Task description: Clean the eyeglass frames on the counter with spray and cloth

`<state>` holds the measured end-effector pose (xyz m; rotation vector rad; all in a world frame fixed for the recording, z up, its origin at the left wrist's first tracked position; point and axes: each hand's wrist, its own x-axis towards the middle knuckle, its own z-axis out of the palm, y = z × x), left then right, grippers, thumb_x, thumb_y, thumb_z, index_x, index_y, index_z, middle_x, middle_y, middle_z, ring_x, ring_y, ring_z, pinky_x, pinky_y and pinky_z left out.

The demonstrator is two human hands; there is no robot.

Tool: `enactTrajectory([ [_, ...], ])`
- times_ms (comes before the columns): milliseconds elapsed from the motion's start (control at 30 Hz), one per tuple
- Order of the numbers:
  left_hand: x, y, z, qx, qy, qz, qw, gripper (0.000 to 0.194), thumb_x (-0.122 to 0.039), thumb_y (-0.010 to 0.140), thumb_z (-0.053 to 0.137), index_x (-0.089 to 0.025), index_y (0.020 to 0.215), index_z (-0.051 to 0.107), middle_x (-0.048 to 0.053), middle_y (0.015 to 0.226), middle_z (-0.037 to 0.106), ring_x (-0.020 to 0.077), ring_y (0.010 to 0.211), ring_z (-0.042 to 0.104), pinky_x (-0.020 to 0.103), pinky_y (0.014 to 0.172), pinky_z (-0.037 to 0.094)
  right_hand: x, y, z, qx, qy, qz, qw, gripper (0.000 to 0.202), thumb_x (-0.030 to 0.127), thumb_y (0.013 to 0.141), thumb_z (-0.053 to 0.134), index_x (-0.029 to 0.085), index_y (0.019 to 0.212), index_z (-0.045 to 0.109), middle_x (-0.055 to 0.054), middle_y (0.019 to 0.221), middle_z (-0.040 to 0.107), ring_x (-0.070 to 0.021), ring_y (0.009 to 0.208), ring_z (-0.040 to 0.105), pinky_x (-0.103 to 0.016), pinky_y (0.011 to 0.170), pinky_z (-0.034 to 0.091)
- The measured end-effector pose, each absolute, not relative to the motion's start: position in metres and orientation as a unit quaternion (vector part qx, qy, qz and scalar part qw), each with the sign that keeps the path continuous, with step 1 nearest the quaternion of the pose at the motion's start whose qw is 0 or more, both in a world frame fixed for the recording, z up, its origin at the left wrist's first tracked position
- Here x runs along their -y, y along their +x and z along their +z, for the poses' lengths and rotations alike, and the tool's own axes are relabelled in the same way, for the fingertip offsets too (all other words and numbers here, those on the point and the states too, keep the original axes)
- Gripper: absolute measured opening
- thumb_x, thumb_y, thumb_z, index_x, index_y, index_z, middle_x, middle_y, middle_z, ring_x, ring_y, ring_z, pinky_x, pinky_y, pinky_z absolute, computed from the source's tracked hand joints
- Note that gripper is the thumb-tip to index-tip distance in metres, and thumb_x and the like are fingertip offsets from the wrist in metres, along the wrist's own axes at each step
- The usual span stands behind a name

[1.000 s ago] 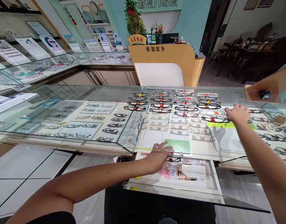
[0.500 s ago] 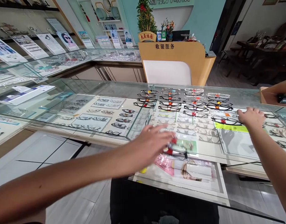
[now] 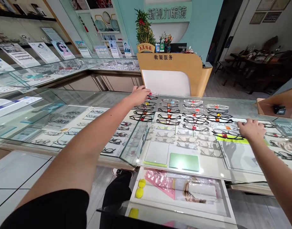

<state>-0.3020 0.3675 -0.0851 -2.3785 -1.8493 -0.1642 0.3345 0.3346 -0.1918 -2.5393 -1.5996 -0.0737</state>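
Observation:
My left hand [image 3: 140, 95] reaches to the back of the glass counter, its fingers on a pair of glasses with a red tag [image 3: 153, 93] at the top of the leftmost column. My right hand [image 3: 253, 129] rests on the counter's right part, fingers bent, beside black-framed glasses [image 3: 228, 135] with a red tag. What its fingertips hold, if anything, is hidden. Between the hands, several folded glasses [image 3: 169, 116] with coloured tags lie in columns on the glass top [image 3: 243, 111].
Below the glass, an open drawer [image 3: 228, 203] holds pink packets [image 3: 160, 183] and yellow round cases [image 3: 139, 192]. More frames [image 3: 114, 141] lie inside the case at left. Behind stands a wooden cashier desk [image 3: 169, 62]; a wooden box [image 3: 265, 108] sits at right.
My left hand has moved from the near middle of the counter to its back edge, carrying glasses there. My right hand stays about where it was. The view has tilted up slightly.

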Motion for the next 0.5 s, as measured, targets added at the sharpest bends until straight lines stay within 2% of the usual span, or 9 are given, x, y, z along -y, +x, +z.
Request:
enactTrajectory([
  [67, -0.388, -0.308, -0.097, 0.622, -0.780, -0.044, 0.063, 0.034, -0.010, 0.114, 0.047, -0.003, 0.141, 0.066, 0.008, 0.168, 0.060, 0.0273, 0.157, 0.034, 0.050, 0.132, 0.015, -0.334, 0.333, -0.192, 0.532, -0.843, -0.027, 0.075, 0.088, 0.065, 0.104, 0.022, 0.004, 0.158, 0.057, -0.034, 0.167, 0.050, -0.0539, 0.151, 0.047, -0.065, 0.120, 0.042],
  [233, -0.438, -0.323, -0.126, 0.638, -0.767, 0.022, 0.062, 0.039, -0.015, 0.111, 0.049, -0.010, 0.141, 0.072, 0.016, 0.168, 0.060, 0.0381, 0.158, 0.037, 0.058, 0.125, 0.023, -0.333, 0.331, -0.193, 0.524, -0.848, -0.026, 0.077, 0.088, 0.066, 0.103, 0.023, 0.008, 0.161, 0.055, -0.030, 0.169, 0.052, -0.0528, 0.152, 0.048, -0.065, 0.122, 0.042],
  [400, -0.468, -0.331, -0.144, 0.642, -0.763, 0.042, 0.054, 0.044, -0.026, 0.105, 0.058, -0.014, 0.144, 0.074, 0.017, 0.165, 0.063, 0.0426, 0.156, 0.039, 0.055, 0.121, 0.025, -0.337, 0.333, -0.197, 0.515, -0.853, -0.040, 0.068, 0.082, 0.063, 0.103, 0.027, 0.013, 0.162, 0.056, -0.028, 0.170, 0.052, -0.0502, 0.154, 0.048, -0.063, 0.119, 0.044],
  [500, -0.480, -0.333, -0.150, 0.644, -0.762, 0.053, 0.043, 0.046, -0.024, 0.100, 0.057, -0.020, 0.141, 0.078, 0.016, 0.166, 0.062, 0.0434, 0.157, 0.039, 0.057, 0.118, 0.026, -0.338, 0.335, -0.198, 0.515, -0.853, -0.043, 0.070, 0.082, 0.062, 0.102, 0.031, 0.013, 0.163, 0.056, -0.028, 0.170, 0.053, -0.0507, 0.153, 0.049, -0.063, 0.118, 0.044],
])
